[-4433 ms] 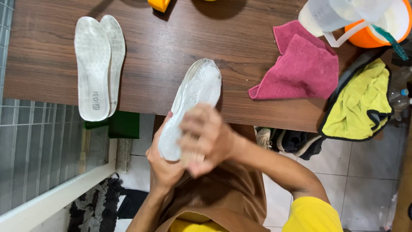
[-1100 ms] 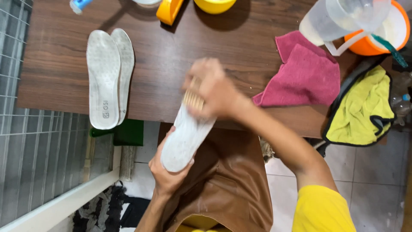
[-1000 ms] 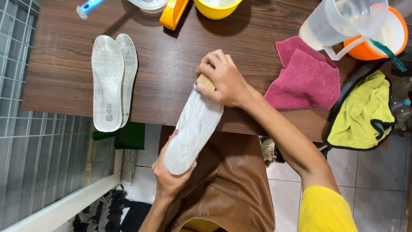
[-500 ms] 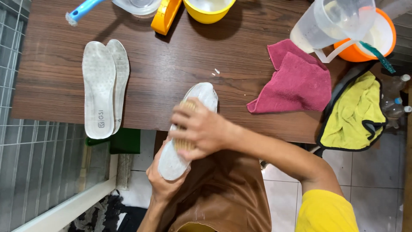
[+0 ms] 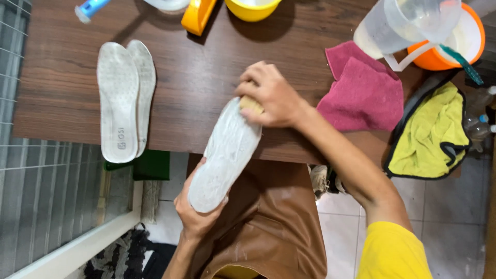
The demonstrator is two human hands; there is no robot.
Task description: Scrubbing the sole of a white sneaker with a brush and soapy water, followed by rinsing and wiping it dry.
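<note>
Dark wooden table (image 5: pixel 206 88) over pale floor tiles (image 5: pixel 444 227); hands gripping insole (image 5: pixel 227 155) and brush (image 5: pixel 251 105).

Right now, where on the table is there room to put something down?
The widest bare patch of table lies between the two insoles and the right hand. Another runs left of the insoles. The far edge is crowded with the yellow bowl and jug; the pink cloth fills the right.

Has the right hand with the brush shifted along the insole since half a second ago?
Yes. The right hand with the brush now sits at the insole's far end over the wooden table, nearer the pink cloth; earlier it was mid-insole.
</note>
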